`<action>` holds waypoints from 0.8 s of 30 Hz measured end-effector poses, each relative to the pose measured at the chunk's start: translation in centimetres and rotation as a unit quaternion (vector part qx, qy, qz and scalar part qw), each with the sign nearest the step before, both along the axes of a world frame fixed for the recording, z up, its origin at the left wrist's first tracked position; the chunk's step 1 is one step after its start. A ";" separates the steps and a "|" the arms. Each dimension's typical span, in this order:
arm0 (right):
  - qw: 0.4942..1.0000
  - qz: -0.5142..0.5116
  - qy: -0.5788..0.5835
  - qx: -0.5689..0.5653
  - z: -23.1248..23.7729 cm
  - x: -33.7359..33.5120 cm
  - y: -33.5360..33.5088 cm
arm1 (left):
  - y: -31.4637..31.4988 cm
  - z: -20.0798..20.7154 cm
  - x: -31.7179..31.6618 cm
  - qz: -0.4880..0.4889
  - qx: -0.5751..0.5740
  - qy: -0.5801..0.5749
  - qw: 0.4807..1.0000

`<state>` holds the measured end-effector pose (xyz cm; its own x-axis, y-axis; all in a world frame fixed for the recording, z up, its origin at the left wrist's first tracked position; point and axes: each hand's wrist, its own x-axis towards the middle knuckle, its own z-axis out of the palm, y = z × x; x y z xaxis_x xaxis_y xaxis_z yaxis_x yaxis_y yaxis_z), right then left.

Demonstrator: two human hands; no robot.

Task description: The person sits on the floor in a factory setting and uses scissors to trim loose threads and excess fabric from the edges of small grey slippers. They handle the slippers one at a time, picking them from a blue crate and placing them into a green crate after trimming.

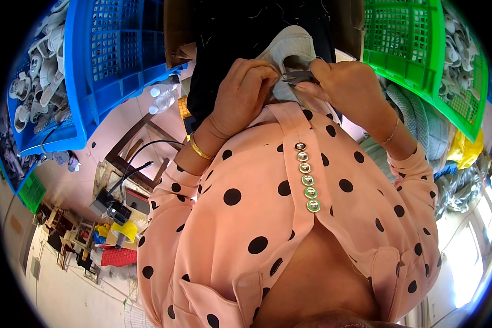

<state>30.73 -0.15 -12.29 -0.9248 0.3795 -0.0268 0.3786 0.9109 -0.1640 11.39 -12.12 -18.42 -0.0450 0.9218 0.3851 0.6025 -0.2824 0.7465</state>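
A light, off-white shoe rests over my lap, its toe pointing away from me and its opening showing. My left hand is closed on the left edge of the shoe near the opening, fingertips pinched. In my right hand is a small pair of metal thread snips, thumb and fingers wrapped round it. Its blades lie across the shoe's opening and point left toward my left fingertips. What the left fingertips pinch besides the shoe's edge is hidden.
A blue plastic crate with shoes stands at the left. On the right is a green crate, also with shoes. Clear plastic bottles stand beyond my left arm. Loose thread bits lie on the dark cloth over my lap.
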 end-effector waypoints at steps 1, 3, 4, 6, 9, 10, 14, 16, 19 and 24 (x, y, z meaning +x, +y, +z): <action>1.000 0.002 -0.004 0.001 0.1 -0.1 0.0 | 0.0 0.0 0.0 0.000 -0.001 -0.003 1.000; 1.000 0.008 -0.013 0.004 0.4 -0.5 0.1 | 0.0 0.0 0.0 -0.005 -0.003 -0.002 1.000; 1.000 0.013 -0.013 0.011 0.4 -0.7 0.1 | 0.0 0.1 -0.1 -0.008 -0.003 -0.002 1.000; 0.999 0.022 -0.015 0.025 0.4 -1.0 0.0 | 0.0 0.0 0.0 -0.007 -0.003 -0.004 1.000; 0.998 0.013 -0.064 0.010 0.3 -1.1 -0.1 | -0.2 0.3 -0.1 0.034 -0.037 -0.056 0.997; 0.998 -0.038 -0.036 -0.044 0.4 -0.9 -0.1 | -0.2 0.5 -0.2 0.054 -0.055 -0.082 0.994; 0.906 -0.208 0.039 -0.367 0.7 1.1 -0.4 | 0.9 0.6 -2.8 0.057 -0.013 0.096 0.994; 0.831 -0.256 -0.022 -0.494 0.8 2.0 -1.1 | 1.6 2.5 -2.3 0.046 -0.022 0.117 0.992; 0.763 -0.267 -0.064 -0.585 1.0 2.3 -2.4 | 1.9 3.9 -1.9 -0.152 -0.048 0.134 0.978; 0.726 -0.307 0.030 -0.615 0.9 1.8 -3.3 | 4.4 4.6 -2.5 -0.254 -0.048 0.192 0.947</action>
